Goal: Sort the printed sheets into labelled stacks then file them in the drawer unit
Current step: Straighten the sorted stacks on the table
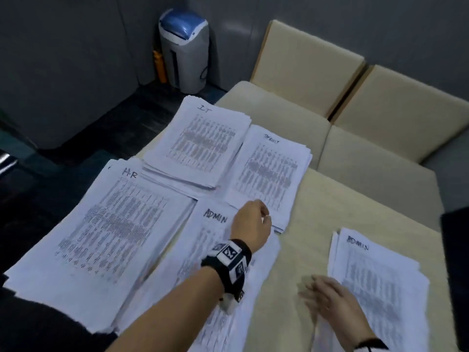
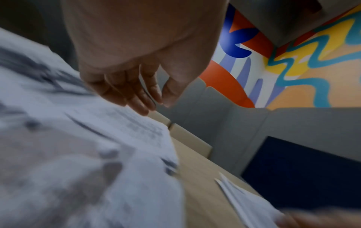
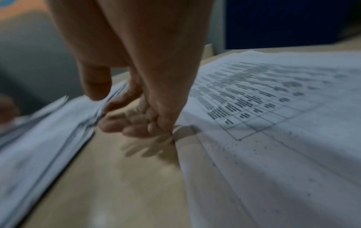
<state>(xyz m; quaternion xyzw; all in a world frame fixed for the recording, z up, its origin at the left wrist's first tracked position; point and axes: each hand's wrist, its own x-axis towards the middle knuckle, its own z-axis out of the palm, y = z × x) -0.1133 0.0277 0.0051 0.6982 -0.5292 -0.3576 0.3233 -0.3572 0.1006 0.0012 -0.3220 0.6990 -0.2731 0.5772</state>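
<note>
Labelled stacks of printed sheets lie on the beige table [image 1: 319,199]: IT [image 1: 200,141], one with an illegible label [image 1: 269,171], H.R [image 1: 106,224] and ADMIN [image 1: 215,221]. A second ADMIN pile [image 1: 380,283] sits at the right. My left hand [image 1: 253,219] hovers over the far corner of the ADMIN stack. In the left wrist view, this hand [image 2: 154,103] has relaxed fingers with nothing between them. My right hand [image 1: 327,298], blurred, has its fingers spread at the left edge of the right ADMIN pile [image 3: 273,123]. The right wrist view shows the right hand [image 3: 136,128] low over the table, holding nothing.
Cream chairs [image 1: 304,67] stand at the table's far side. A grey and blue bin-like machine [image 1: 184,49] with an orange bottle [image 1: 158,67] beside it stands in the corner. A dark object [image 1: 456,262] sits at the right edge. Bare table shows between the ADMIN piles.
</note>
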